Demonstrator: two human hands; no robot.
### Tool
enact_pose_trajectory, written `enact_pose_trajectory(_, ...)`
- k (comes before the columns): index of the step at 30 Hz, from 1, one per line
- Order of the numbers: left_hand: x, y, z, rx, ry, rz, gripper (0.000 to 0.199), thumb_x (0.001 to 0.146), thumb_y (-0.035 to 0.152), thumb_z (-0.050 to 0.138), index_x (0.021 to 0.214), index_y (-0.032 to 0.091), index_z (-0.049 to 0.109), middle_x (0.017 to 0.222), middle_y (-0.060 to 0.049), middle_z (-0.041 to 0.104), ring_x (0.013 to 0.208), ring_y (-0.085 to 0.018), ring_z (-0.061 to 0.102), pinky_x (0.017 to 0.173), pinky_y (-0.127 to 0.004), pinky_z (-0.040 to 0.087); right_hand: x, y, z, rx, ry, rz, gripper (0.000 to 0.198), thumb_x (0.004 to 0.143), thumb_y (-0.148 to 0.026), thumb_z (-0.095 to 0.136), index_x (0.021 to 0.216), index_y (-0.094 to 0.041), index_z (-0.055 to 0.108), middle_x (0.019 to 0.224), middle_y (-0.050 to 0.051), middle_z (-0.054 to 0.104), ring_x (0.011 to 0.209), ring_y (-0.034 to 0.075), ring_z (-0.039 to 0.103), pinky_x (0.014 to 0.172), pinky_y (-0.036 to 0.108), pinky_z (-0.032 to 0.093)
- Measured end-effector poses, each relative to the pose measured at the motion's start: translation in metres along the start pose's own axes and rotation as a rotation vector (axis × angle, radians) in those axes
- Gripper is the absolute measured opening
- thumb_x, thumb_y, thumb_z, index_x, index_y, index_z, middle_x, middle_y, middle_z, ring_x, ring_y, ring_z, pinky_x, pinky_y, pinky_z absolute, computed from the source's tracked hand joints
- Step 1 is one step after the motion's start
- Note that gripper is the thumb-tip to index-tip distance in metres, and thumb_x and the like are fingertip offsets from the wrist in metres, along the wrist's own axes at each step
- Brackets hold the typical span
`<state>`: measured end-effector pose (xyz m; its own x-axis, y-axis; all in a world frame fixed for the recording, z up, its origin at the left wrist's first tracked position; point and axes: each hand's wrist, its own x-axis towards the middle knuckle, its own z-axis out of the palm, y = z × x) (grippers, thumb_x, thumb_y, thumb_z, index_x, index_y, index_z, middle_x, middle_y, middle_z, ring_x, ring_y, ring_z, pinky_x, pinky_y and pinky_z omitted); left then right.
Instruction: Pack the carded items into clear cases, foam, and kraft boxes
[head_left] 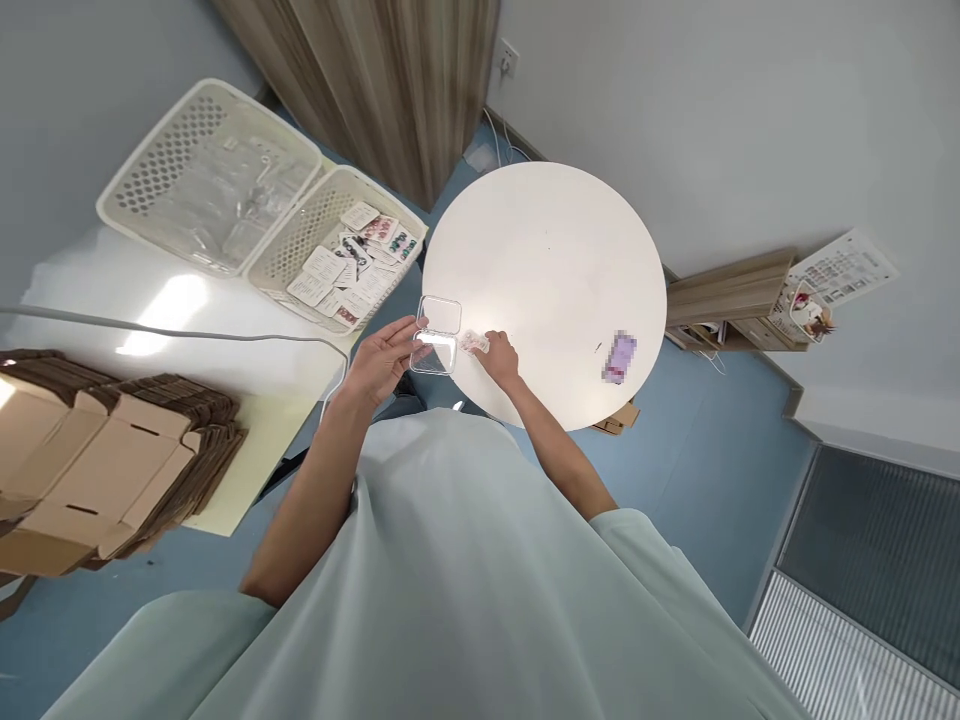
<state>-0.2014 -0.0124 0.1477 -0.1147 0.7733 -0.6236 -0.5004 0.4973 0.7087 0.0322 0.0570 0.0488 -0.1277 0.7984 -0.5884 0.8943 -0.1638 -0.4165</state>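
My left hand (pixel 381 362) grips a clear hinged plastic box (pixel 433 355) by its left side. The box's lid stands raised, and it is held at the near left edge of the round white table (pixel 555 270). My right hand (pixel 500 358) pinches a small card (pixel 473 342) with pinkish marks, just right of the box. The card's details are too small to make out. Part of the box's left edge is hidden behind my left fingers.
Left, a white basket (pixel 341 180) contains several printed cards (pixel 352 265); another basket (pixel 120 200) carries clear plastic boxes (pixel 225 190). Flattened cardboard boxes (pixel 105 460) are stacked nearer me. A blurred purple item (pixel 619 357) lies on the table's right. A wooden shelf (pixel 739 300) stands beyond.
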Motion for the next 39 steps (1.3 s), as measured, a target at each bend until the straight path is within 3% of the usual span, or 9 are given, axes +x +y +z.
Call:
enact_pose_trajectory(9, -0.01, 0.004, -0.031, -0.048, 0.044, 0.014, 0.054, 0.08, 0.016, 0.087, 0.132, 0.016, 0.071, 0.156, -0.016, 0.066, 0.138, -0.033, 0.069, 0.117, -0.049, 0.059, 0.012, -0.012, 0.025, -0.247, 0.036, 0.082, 0.036, 0.1, -0.034, 0.074, 0.127, -0.018, 0.055, 0.144, 0.019, 0.053, 0.111, 0.027, 0.074, 0.082, 0.033, 0.058)
enact_pose_trajectory(12, -0.006, 0.009, -0.033, -0.054, 0.029, 0.001, 0.053, 0.08, 0.017, 0.089, 0.131, 0.016, 0.071, 0.149, -0.016, 0.07, 0.135, -0.032, 0.071, 0.118, -0.049, 0.058, 0.01, -0.011, 0.024, -0.206, 0.04, 0.126, 0.038, 0.1, -0.034, 0.073, 0.129, -0.019, 0.052, 0.142, 0.017, 0.059, 0.111, 0.027, 0.074, 0.083, 0.034, 0.057)
enact_pose_trajectory(15, -0.001, 0.014, -0.028, -0.035, -0.003, -0.025, 0.055, 0.082, 0.019, 0.089, 0.134, 0.017, 0.069, 0.143, -0.017, 0.074, 0.136, -0.032, 0.071, 0.118, -0.049, 0.058, 0.0, -0.007, 0.017, -0.092, 0.034, 0.147, 0.024, 0.106, -0.028, 0.059, 0.127, -0.022, 0.05, 0.127, 0.012, 0.071, 0.112, 0.027, 0.072, 0.087, 0.035, 0.054)
enact_pose_trajectory(17, 0.004, 0.016, -0.021, -0.022, -0.042, -0.044, 0.058, 0.083, 0.019, 0.089, 0.137, 0.017, 0.068, 0.142, -0.018, 0.074, 0.136, -0.032, 0.07, 0.118, -0.05, 0.058, -0.01, -0.001, 0.007, -0.009, 0.066, 0.138, 0.016, 0.108, -0.027, 0.05, 0.124, -0.024, 0.05, 0.12, 0.009, 0.074, 0.109, 0.026, 0.072, 0.087, 0.035, 0.052)
enact_pose_trajectory(21, 0.017, 0.014, -0.001, -0.011, -0.151, -0.068, 0.064, 0.083, 0.017, 0.088, 0.142, 0.018, 0.066, 0.148, -0.017, 0.071, 0.139, -0.032, 0.068, 0.12, -0.049, 0.057, -0.037, 0.018, -0.02, 0.176, 0.227, 0.092, 0.016, 0.109, -0.037, 0.048, 0.121, -0.028, 0.051, 0.124, 0.006, 0.073, 0.095, 0.022, 0.073, 0.084, 0.033, 0.052)
enact_pose_trajectory(27, 0.035, 0.006, 0.041, 0.024, -0.301, -0.104, 0.071, 0.082, 0.014, 0.089, 0.147, 0.019, 0.064, 0.155, -0.019, 0.066, 0.14, -0.033, 0.067, 0.116, -0.047, 0.06, -0.077, 0.05, -0.072, 0.507, 0.469, 0.038, 0.026, 0.102, -0.051, 0.06, 0.113, -0.029, 0.052, 0.119, 0.001, 0.068, 0.069, 0.012, 0.063, 0.067, 0.027, 0.052)
enact_pose_trajectory(31, 0.037, 0.003, 0.072, 0.057, -0.382, -0.12, 0.071, 0.082, 0.014, 0.089, 0.149, 0.02, 0.064, 0.155, -0.02, 0.066, 0.141, -0.033, 0.066, 0.111, -0.045, 0.063, -0.105, 0.055, -0.107, 0.652, 0.602, 0.007, 0.031, 0.098, -0.053, 0.069, 0.108, -0.028, 0.053, 0.112, 0.0, 0.069, 0.059, 0.008, 0.057, 0.063, 0.026, 0.052)
enact_pose_trajectory(34, 0.037, -0.001, 0.093, 0.084, -0.443, -0.122, 0.071, 0.083, 0.013, 0.088, 0.149, 0.02, 0.064, 0.155, -0.02, 0.066, 0.14, -0.032, 0.066, 0.107, -0.042, 0.064, -0.124, 0.048, -0.129, 0.717, 0.638, -0.054, 0.034, 0.096, -0.054, 0.073, 0.107, -0.028, 0.055, 0.109, -0.001, 0.07, 0.056, 0.007, 0.055, 0.062, 0.026, 0.052)
enact_pose_trajectory(39, 0.036, -0.009, 0.118, 0.102, -0.485, -0.123, 0.069, 0.079, 0.013, 0.089, 0.144, 0.019, 0.066, 0.156, -0.022, 0.065, 0.134, -0.031, 0.07, 0.104, -0.042, 0.064, -0.142, 0.035, -0.145, 0.694, 0.527, -0.201, 0.036, 0.094, -0.058, 0.075, 0.103, -0.027, 0.057, 0.104, -0.001, 0.072, 0.055, 0.008, 0.054, 0.06, 0.027, 0.049)
